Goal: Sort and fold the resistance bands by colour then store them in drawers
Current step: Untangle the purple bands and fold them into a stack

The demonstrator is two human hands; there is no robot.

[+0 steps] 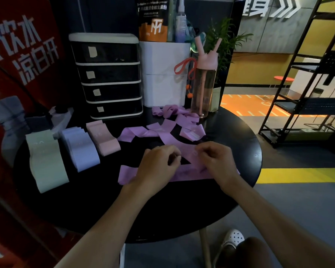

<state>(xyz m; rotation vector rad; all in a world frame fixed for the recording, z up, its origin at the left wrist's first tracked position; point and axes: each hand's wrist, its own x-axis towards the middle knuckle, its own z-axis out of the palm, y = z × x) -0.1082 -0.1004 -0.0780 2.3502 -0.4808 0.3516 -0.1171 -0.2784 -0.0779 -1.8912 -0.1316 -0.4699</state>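
Your left hand (159, 164) and right hand (216, 161) pinch purple band (127, 175) at frame centre; looks like folding step. Next: align ends, press flat, lay beside pink stack (104, 137); drawers (112, 74) upper left.

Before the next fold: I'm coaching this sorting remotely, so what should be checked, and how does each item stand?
1. Grip: left hand and right hand both hold the purple elastic band: ok.
2. Folded pale green stack, lavender stack and pink stack lie apart: ok.
3. Loose purple bands untangled: not ok, heaped.
4. Black four-drawer plastic unit open for storing: not ok, all shut.
5. Held band free of twists: cannot tell.
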